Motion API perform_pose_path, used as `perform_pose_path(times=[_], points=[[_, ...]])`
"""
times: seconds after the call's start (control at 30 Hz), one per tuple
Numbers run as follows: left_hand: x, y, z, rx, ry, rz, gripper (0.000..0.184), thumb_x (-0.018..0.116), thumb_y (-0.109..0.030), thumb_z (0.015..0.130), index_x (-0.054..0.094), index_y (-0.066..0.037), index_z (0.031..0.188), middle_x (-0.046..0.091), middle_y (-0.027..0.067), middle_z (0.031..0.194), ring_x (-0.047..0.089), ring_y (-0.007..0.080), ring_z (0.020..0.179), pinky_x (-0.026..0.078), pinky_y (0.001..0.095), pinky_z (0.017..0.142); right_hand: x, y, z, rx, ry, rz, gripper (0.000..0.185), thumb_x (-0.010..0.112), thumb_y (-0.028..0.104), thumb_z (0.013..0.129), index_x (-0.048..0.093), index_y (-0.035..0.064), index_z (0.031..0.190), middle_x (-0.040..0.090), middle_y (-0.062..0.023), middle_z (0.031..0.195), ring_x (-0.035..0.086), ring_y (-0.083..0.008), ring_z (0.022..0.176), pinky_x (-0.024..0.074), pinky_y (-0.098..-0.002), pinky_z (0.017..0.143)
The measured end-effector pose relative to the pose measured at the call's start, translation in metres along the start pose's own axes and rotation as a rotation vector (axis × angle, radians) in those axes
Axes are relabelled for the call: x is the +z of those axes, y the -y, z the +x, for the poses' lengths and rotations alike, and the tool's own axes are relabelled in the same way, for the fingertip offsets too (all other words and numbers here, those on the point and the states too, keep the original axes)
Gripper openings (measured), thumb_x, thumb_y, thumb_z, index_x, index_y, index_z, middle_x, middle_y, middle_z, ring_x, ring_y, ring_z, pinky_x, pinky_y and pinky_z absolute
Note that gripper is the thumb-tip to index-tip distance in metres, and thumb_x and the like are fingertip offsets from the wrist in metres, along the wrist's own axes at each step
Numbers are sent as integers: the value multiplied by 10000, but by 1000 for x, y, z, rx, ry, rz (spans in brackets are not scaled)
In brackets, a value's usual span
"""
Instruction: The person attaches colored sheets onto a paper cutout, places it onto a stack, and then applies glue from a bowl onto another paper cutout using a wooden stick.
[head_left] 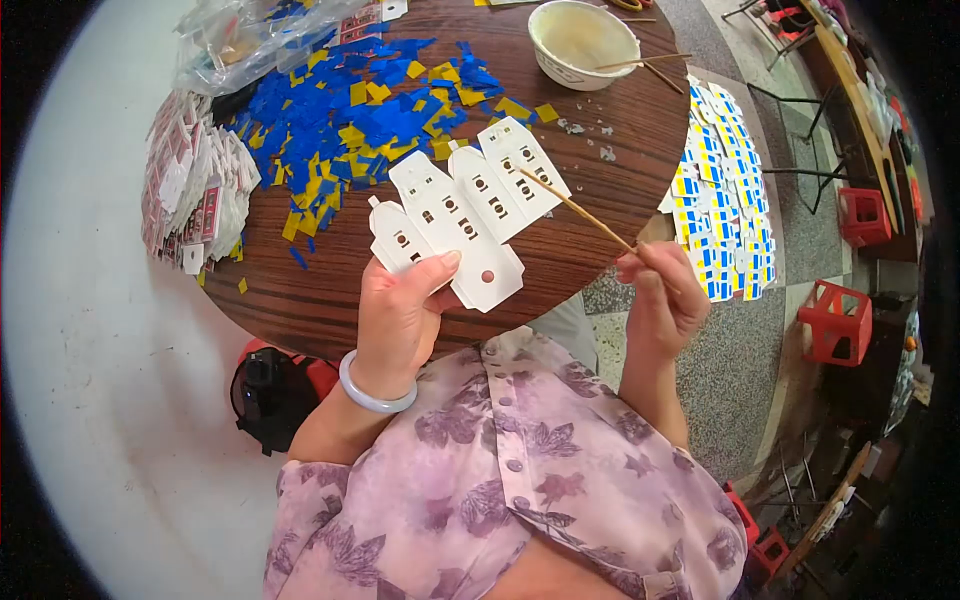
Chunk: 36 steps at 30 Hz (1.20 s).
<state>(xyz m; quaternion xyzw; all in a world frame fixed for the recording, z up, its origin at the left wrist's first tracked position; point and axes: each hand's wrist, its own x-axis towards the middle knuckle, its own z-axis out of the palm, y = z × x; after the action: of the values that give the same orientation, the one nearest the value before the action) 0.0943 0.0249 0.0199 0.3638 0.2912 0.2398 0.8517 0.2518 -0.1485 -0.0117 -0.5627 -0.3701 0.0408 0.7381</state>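
My left hand (405,305) pinches the lower edge of a white die-cut card house (455,215), thumb on top. The card lies flat and unfolded, with small window cutouts and one round hole. In my right hand (665,295) is a thin wooden stick (580,210), held between thumb and fingers. Its far tip is at the card's upper right panel; whether it touches cannot be made out. Beyond the card spreads a pile of blue and yellow film pieces (370,120) on the brown round table (600,185).
A white bowl (560,75) with sticks across its rim stands at the back. Stacked printed cards (190,190) and a clear plastic bag (250,45) are at left. Right of the table lie rows of cards with blue and yellow patches (725,200). Red stools (838,322) stand farther right.
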Motion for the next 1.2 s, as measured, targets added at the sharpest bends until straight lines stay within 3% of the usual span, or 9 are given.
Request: perform_pose_path(times=[0.27,1.2], points=[[8,1,0,-41,-5,31,369,557,-24,837,502,10,1200,625,136,1103,646,234,958,569,361,753,0,-3,-5,-70,84,-243,223,692,-40,785,666,-35,1007,642,-138,855,586,-157,719,453,-219,599],[6,3,0,-36,13,23,381,562,-20,833,494,11,1206,626,138,1100,656,230,931,577,346,731,-8,3,-10,-71,67,-271,205,689,-24,792,673,-33,996,638,-137,849,596,-164,717,462,-225,605]])
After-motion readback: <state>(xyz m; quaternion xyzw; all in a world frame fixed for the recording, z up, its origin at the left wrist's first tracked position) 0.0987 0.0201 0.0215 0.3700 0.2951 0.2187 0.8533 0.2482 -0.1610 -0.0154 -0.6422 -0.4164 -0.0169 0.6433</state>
